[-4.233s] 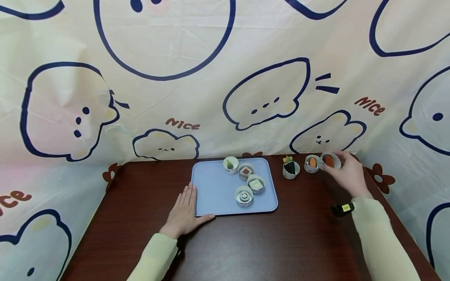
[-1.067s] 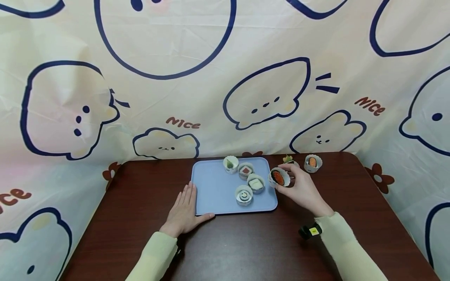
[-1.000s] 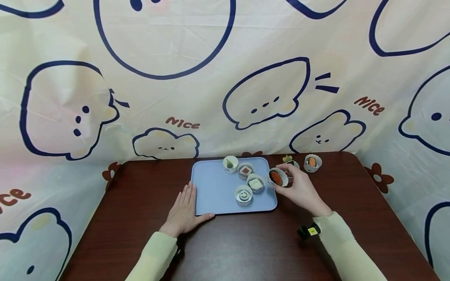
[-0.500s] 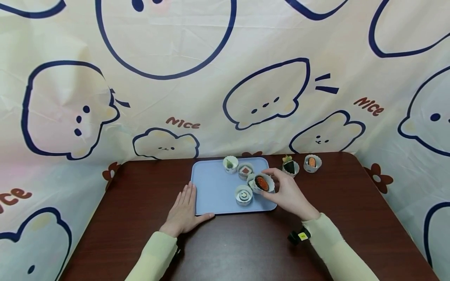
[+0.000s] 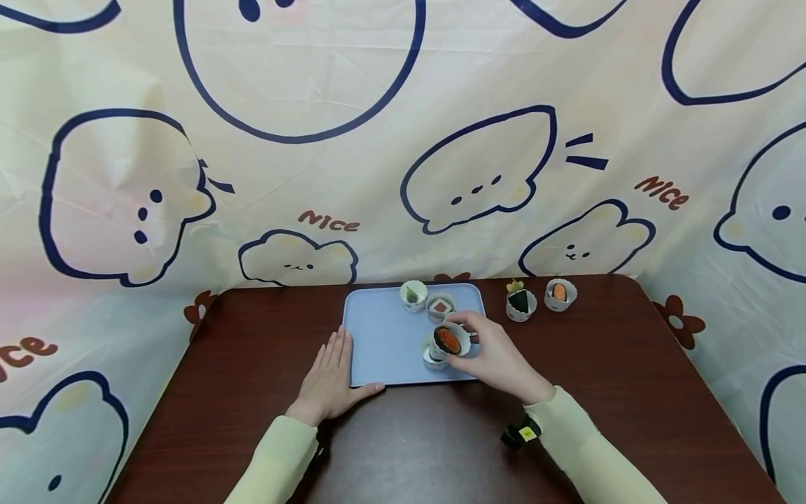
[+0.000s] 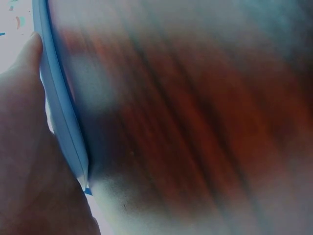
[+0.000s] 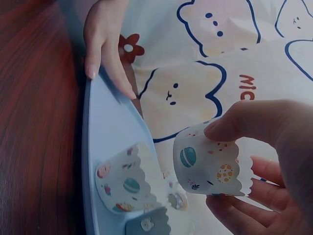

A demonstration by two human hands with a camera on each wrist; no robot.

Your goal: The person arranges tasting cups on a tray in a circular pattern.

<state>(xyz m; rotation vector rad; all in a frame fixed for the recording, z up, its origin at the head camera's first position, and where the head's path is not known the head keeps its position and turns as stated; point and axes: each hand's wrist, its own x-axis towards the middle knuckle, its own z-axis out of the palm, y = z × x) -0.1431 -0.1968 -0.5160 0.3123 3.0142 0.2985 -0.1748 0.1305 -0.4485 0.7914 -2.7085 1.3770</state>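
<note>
My right hand (image 5: pixel 500 358) pinches a scalloped paper baking cup (image 7: pixel 208 164) between thumb and fingers, raised over the right half of the blue tray (image 5: pixel 380 336). Inside the cup is an orange-topped, dark-sided piece like roe sushi (image 5: pixel 448 341). Just below it stands a partly covered cup (image 5: pixel 433 361). Another cup on the tray is mostly hidden by the right hand. Farther back on the tray are a cup with a green-topped piece (image 5: pixel 413 295) and one with a red-and-white piece (image 5: pixel 439 306). My left hand (image 5: pixel 326 381) lies with straight fingers along the tray's left edge, thumb at its front edge.
On the dark wooden table (image 5: pixel 403 448), right of the tray, stand a cup with a dark triangular piece (image 5: pixel 519 302) and a cup with an orange piece (image 5: pixel 559 294). A printed cloth (image 5: pixel 378 175) hangs behind and at both sides.
The right hand has carried the roe sushi cup from the table's far right leftward over the tray, passing above the cups there. The left hand has stayed in place.
</note>
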